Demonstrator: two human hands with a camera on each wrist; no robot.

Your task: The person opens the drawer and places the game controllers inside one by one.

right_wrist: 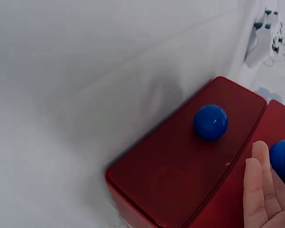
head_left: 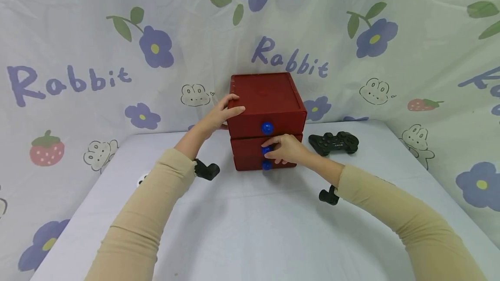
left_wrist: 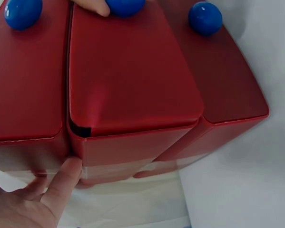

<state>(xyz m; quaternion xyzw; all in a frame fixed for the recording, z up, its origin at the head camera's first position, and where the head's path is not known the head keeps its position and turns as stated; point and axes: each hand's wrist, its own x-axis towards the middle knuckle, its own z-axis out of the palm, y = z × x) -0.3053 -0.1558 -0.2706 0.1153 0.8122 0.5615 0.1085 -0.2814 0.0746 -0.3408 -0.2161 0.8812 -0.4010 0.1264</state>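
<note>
So there's a red drawer unit (head_left: 259,92) sitting near the back edge of the tabletop (head_left: 250,229), three drawers stacked up. The action's at the middle drawer (left_wrist: 132,76): the right hand (head_left: 289,148) has its round blue middle knob (right_wrist: 281,159) pinched between thumb and finger, so that grip is closed right down on it. From the left wrist you can see a small dark gap at one corner of that drawer's front. Blue top knob (head_left: 267,128) and bottom knob (right_wrist: 211,122) aren't being held. Left hand (head_left: 216,116) is spread over the unit's upper left front corner, touching the top and the side, grip pretty loose. Black SONY controller (head_left: 333,143) lies just right of the unit, and some white thing with black spots (head_left: 142,179) pokes out by the left sleeve (head_left: 144,211). Behind it all hangs a flowery "Rabbit" sheet (head_left: 218,55).
</note>
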